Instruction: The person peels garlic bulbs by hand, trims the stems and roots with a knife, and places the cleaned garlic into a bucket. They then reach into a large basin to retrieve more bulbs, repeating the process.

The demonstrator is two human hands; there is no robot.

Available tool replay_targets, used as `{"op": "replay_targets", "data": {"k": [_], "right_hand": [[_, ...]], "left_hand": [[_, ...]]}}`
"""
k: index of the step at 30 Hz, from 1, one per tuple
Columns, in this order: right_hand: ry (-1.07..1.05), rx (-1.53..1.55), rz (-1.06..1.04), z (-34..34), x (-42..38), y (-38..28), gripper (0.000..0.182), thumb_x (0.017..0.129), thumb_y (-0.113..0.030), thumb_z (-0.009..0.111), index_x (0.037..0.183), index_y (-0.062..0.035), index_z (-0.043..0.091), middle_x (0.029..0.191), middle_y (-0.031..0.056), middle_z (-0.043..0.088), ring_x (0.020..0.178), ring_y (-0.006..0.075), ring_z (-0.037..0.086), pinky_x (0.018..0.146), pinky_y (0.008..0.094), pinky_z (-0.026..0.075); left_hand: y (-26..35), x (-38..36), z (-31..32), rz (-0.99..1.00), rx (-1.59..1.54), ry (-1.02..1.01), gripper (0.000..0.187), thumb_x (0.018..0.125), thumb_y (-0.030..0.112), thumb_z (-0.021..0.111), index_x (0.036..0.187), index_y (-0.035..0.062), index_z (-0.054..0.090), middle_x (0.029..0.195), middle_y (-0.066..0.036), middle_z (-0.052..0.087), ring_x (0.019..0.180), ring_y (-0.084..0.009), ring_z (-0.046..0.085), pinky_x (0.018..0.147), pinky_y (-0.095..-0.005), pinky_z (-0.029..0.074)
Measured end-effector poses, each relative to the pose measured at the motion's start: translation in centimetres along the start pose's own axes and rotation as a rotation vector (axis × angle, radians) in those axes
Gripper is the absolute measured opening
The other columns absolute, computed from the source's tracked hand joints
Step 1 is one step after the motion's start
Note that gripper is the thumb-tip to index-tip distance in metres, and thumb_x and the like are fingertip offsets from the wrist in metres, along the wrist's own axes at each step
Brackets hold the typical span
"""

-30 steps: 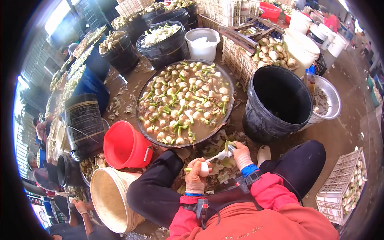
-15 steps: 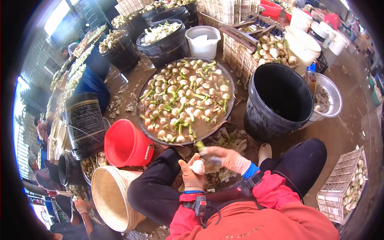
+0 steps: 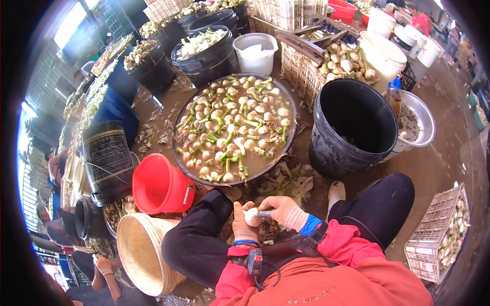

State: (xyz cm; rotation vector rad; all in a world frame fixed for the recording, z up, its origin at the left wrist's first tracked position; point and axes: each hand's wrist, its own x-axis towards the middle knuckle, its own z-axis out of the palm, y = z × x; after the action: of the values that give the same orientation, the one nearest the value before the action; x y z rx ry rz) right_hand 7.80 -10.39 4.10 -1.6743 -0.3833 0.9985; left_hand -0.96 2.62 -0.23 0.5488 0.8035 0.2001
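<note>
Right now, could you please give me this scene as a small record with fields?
Left hand: holds a round white bulb
Right hand: holds a short grey tool, its end at the bulb
Ahead: wide round dark-rimmed basin of bulbs in brown water
Left of basin: red plastic bucket
Right of basin: tall black plastic bucket

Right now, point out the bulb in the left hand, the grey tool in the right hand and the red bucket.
Bulb [image 3: 251, 219], head view: its rounded pale side.
Grey tool [image 3: 264, 214], head view: its exposed part.
Red bucket [image 3: 179, 188], head view: outer wall, right of the opening.
</note>
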Motion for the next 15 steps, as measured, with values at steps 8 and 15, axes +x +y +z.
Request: {"op": "replay_targets", "data": {"k": [8, 15], "right_hand": [[0.289, 0.613, -0.216, -1.8, 0.7, 0.4, 0.020, 0.076, 0.010, 0.057, 0.092, -0.0018, 0.060, 0.088, 0.0032, 0.062, 0.080, 0.0112, 0.059, 0.069, 0.0219, 0.050], [0.420, 0.604, -0.129, -2.6, 0.7, 1.4, 0.031, 0.079, 0.012, 0.052, 0.106, -0.0016, 0.057, 0.105, 0.0065, 0.059, 0.091, 0.0134, 0.057, 0.075, 0.0246, 0.052]], "left_hand": [[1.1, 0.3, -1.0, -0.198, -0.260, -0.291, 0.055, 0.087, 0.060, 0.041, 0.099, 0.0088, 0.057, 0.075, -0.008, 0.062, 0.056, -0.0194, 0.060, 0.039, -0.0260, 0.042], [1.3, -0.2, -0.2, -0.234, -0.282, -0.343, 0.059, 0.087, 0.062, 0.040, 0.103, 0.0071, 0.057, 0.072, -0.011, 0.061, 0.054, -0.0214, 0.060, 0.039, -0.0263, 0.043]]}}
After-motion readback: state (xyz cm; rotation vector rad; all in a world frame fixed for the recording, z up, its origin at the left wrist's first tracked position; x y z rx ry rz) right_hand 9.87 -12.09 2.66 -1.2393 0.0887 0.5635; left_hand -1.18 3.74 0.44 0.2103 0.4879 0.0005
